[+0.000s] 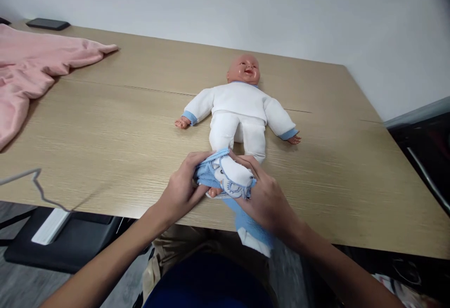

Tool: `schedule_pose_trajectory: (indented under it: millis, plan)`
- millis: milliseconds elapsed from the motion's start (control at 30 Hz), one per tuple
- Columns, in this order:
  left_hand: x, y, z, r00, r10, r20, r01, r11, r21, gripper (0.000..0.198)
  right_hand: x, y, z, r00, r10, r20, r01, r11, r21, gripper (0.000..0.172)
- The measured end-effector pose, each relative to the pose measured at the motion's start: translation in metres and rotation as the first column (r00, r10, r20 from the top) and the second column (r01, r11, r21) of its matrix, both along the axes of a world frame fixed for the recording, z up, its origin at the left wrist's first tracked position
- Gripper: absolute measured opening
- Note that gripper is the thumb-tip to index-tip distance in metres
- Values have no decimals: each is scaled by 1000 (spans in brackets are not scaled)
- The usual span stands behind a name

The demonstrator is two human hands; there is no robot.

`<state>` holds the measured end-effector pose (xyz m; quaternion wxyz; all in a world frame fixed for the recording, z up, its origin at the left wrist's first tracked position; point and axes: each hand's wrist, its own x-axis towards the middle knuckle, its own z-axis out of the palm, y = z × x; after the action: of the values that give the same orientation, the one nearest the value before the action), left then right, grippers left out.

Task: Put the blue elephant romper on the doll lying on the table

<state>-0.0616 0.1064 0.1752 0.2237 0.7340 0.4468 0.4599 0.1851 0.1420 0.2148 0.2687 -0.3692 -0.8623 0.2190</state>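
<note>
A baby doll [239, 97] in a white top and white leggings with blue cuffs lies face up, its feet toward me. A small blue-and-white garment [230, 174] with a stitched animal face is bunched around its lower leg. My left hand [184, 181] is closed on the garment's left side, thumb beside a bare doll foot [213, 192]. My right hand [265, 195] grips the right side of the bunched cloth. Below my right hand, a blue part with a white end hangs over the table edge. The doll's other foot is hidden.
A pink fleece cloth [38, 64] lies on the wooden table [140, 130] at left. Behind it is a dark flat device [48, 24]. A grey cord [38, 181] crosses the front left edge. A black chair [87, 242] with a white object stands below.
</note>
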Motion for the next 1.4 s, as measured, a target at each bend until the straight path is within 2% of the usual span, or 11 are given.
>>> schedule_pose_trajectory:
  millis: [333, 567, 667, 733, 800, 900, 1000, 1100, 1200, 1300, 1400]
  plan:
    - [-17, 6, -5, 975, -222, -29, 223, 973, 60, 75, 2, 10, 0, 998, 54, -45, -48, 990, 134, 58]
    - [-32, 25, -12, 976, -196, -96, 208, 969, 133, 45, -1, 10, -7, 998, 28, -62, -17, 986, 166, 36]
    - [-33, 32, -10, 967, -240, -80, 246, 966, 75, 32, 3, 14, -6, 998, 37, -58, -31, 995, 95, 16]
    - [-32, 40, -6, 958, -285, 36, 287, 957, -33, 26, 6, 21, -4, 996, 51, -67, -52, 999, -14, 10]
    - [-32, 49, -1, 926, -311, 214, 353, 913, -203, 26, 7, 31, 1, 995, 75, -70, -84, 987, -134, 13]
    - [-36, 62, 4, 874, -283, 396, 446, 792, -418, 31, 9, 44, 12, 985, 160, -68, -173, 950, -261, 31]
    - [-48, 68, 5, 843, -271, 464, 507, 689, -518, 46, 15, 52, 22, 968, 241, -74, -251, 908, -336, 33]
    - [-59, 68, 6, 806, -283, 519, 571, 601, -559, 63, 25, 54, 29, 975, 179, -135, -217, 904, -367, 26]
    - [-63, 67, 9, 832, -262, 489, 532, 628, -568, 41, 36, 52, 34, 987, 63, -150, -121, 898, -424, 27]
    - [-59, 65, 13, 869, -239, 432, 471, 665, -579, 35, 49, 50, 36, 992, 43, -122, -100, 856, -508, 29]
    - [-49, 64, 23, 929, -202, 309, 343, 781, -521, 34, 63, 48, 31, 968, 34, -248, -181, 780, -599, 30]
